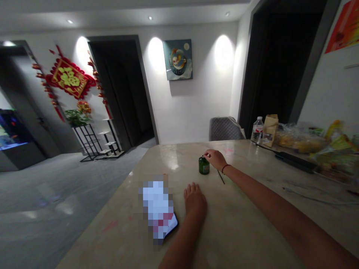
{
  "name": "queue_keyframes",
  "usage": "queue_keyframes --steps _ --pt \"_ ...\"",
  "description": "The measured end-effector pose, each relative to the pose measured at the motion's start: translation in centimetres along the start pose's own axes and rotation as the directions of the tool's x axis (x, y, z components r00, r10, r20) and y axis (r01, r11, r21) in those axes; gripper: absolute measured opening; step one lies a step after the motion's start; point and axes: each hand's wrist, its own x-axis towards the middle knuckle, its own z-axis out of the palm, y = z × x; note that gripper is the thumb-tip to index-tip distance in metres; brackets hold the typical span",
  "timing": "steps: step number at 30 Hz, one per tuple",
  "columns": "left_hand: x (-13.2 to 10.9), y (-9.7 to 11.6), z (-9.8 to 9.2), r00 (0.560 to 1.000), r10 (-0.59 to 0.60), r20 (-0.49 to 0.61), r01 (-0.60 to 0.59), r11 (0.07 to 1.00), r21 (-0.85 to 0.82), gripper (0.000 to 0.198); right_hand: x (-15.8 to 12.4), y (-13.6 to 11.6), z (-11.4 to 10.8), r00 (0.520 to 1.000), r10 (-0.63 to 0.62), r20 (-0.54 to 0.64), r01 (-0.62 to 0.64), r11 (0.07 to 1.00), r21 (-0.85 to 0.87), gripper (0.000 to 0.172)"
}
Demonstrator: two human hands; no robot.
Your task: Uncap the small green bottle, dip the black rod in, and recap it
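Green glass is catching the light on a small bottle (204, 165) that is standing upright on the tabletop (238, 231), a little in from the far edge. The right hand (214, 158) is reaching to its mouth, thumb and fingers drawn close together at the rim; whether they are clamping on something there or only touching the bottle, I cannot tell. The left hand (195, 200) is resting palm down nearer the wearer, its fingers slightly apart and holding nothing. A thin dark stick (221, 178) is lying just beside the bottle, on the side toward the right edge, and neither hand is gripping it. Between the left hand and the left edge, a phone (172, 225) is lying, mostly blurred out. As far as I am judging, the handling at the bottle's mouth is going on rather than finished: the bottle is already standing within reach, the right hand is engaging its top, and the stick is lying outside it. How much is remaining is not showing, since the fingers are covering part of the mouth and the inside is staying hidden.
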Motion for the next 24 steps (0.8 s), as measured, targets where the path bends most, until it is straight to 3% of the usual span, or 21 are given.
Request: queue_keyframes --steps 8,12,15,18,24 --pt "0.1 -0.2 0.4 1.0 0.011 -0.025 -0.01 1.0 0.012 0.045 1.4 0.3 -0.6 0.997 -0.01 0.08 0.005 0.998 0.065 0.013" --pt "0.1 -0.2 0.4 1.0 0.006 -0.026 -0.006 1.0 0.008 0.045 1.9 1.2 -1.7 0.989 0.141 0.047 -0.142 0.99 0.006 0.023" --pt "0.1 -0.1 0.3 1.0 0.006 -0.022 -0.005 1.0 0.013 0.045 1.1 2.2 -1.8 0.937 0.308 0.162 -0.272 0.938 -0.213 0.028" --pt "0.2 -0.1 0.2 1.0 0.007 -0.02 -0.006 1.0 0.014 0.045 -0.7 2.7 -0.9 0.868 0.397 0.299 -0.304 0.9 -0.314 0.025" --pt "0.2 0.0 0.1 1.0 -0.003 0.001 0.003 1.0 0.019 0.045 -3.6 1.6 1.3 0.829 0.463 0.312 -0.359 0.87 -0.338 0.025"
